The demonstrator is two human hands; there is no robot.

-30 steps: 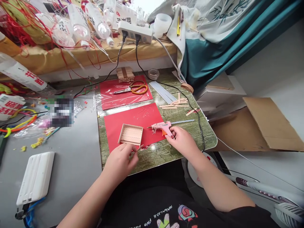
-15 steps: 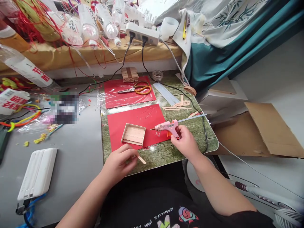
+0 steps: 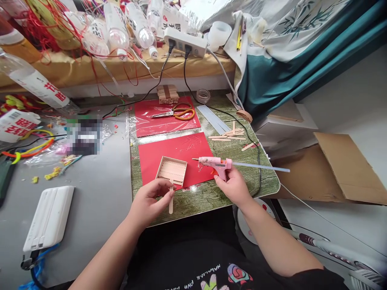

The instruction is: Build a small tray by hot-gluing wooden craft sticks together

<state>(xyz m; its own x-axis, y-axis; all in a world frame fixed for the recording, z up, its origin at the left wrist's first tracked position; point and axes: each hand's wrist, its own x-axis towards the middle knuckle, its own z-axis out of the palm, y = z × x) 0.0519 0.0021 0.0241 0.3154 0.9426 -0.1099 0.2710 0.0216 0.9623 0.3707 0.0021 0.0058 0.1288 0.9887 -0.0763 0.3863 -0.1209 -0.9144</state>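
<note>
1. Black cloth T-shirt (image 3: 178, 249): white lettering on the front, apparently including "NASA"; the rest is uncertain.
2. Clear plastic bottle with a white label (image 3: 22, 76), lying by the grey tabletop's (image 3: 99, 209) far left corner: large red Chinese characters, not surely legible.
3. White-labelled plastic item (image 3: 18, 127), near that tabletop's left edge: similar red characters, also unclear.
4. Pink plastic glue gun (image 3: 208, 161): a side marking, too small to read.
</note>
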